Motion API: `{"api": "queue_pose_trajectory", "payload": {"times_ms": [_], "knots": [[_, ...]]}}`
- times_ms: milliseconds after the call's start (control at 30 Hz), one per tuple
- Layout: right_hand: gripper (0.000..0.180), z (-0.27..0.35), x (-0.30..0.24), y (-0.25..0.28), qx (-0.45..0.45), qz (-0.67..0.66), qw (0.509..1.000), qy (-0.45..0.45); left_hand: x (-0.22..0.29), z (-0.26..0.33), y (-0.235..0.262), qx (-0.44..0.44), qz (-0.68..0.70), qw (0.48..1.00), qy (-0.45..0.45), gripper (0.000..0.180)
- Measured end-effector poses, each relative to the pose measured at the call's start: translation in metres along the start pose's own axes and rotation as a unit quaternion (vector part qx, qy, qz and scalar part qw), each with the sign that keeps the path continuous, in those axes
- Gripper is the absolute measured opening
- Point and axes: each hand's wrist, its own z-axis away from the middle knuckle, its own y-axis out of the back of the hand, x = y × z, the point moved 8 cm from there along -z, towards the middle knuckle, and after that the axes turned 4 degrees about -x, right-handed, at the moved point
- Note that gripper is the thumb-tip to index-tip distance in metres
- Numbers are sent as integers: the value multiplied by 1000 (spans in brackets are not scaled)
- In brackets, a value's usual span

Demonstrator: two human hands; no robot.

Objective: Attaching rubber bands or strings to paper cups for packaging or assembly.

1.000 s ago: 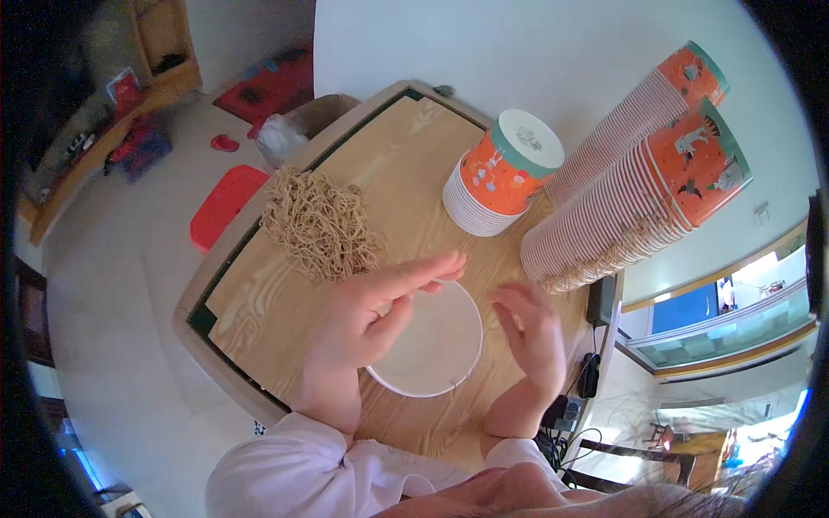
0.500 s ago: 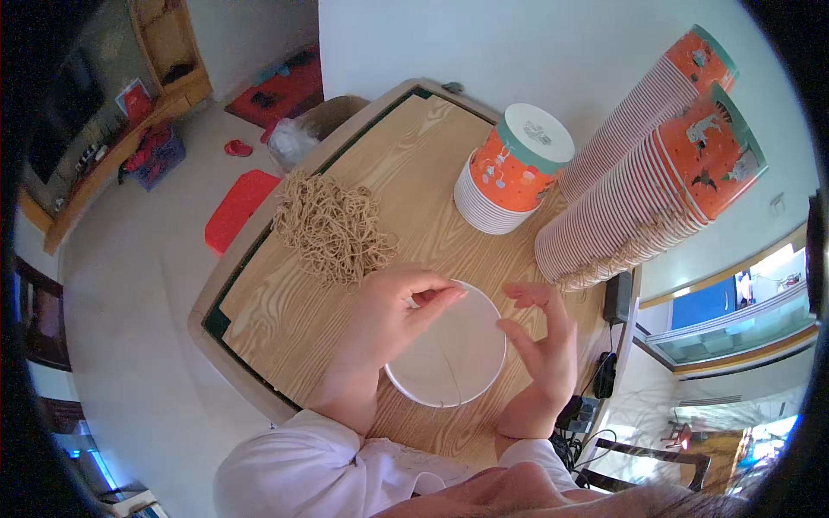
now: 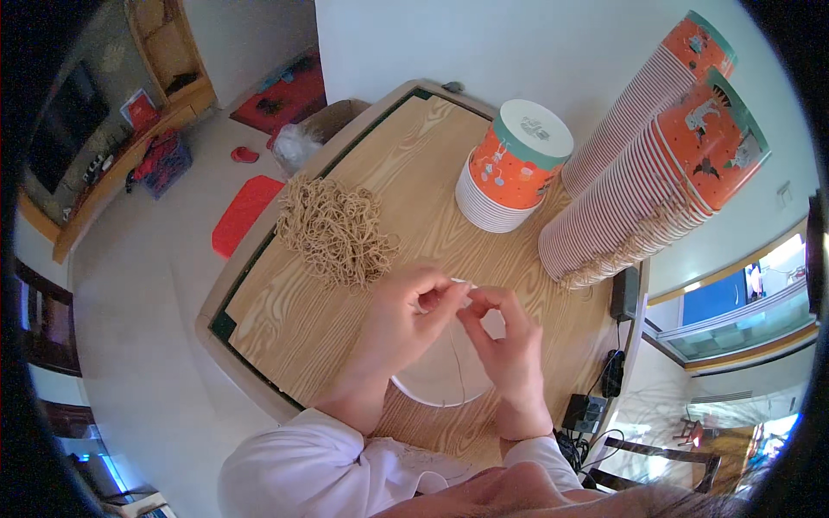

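Observation:
In front of me is a round paper bucket [image 3: 436, 367] with a white inside and a white rim, its mouth facing me. A thin cord [image 3: 460, 367] runs from the near rim across the inside up toward my fingers. At the far rim my left hand [image 3: 416, 315] is closed in a pinch. My right hand [image 3: 503, 345] pinches right beside it, thumb and forefinger meeting the left fingertips. Both pinches appear to be on the cord; the fingers hide its end and part of the rim.
A tangled heap of tan cords [image 3: 332, 231] lies beyond my left hand. Farther back stands a short stack of orange and white buckets [image 3: 509, 168]. Tall leaning stacks [image 3: 630, 181] are at the right, cords hanging along one. Black power adapters [image 3: 585, 413] sit by the table's right edge.
My right hand has moved left and in from beside the bucket, its spread fingers closing to a pinch next to my left hand. The left hand stays at the far rim.

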Motion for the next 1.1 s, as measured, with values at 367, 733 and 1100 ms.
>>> {"api": "queue_pose_trajectory", "payload": {"times_ms": [367, 733, 1100], "knots": [[15, -7, -3, 18, -6, 69, 995, 72, 27, -1, 1, -15, -194, 977, -89, 29], [18, -7, 2, 19, -16, 37, 998, 43, 1, 3, -5, -82, -62, 995, -6, 10], [19, -11, 1, 18, -41, 77, 992, 86, 0, 0, -8, -92, -74, 993, -20, 10]]}}
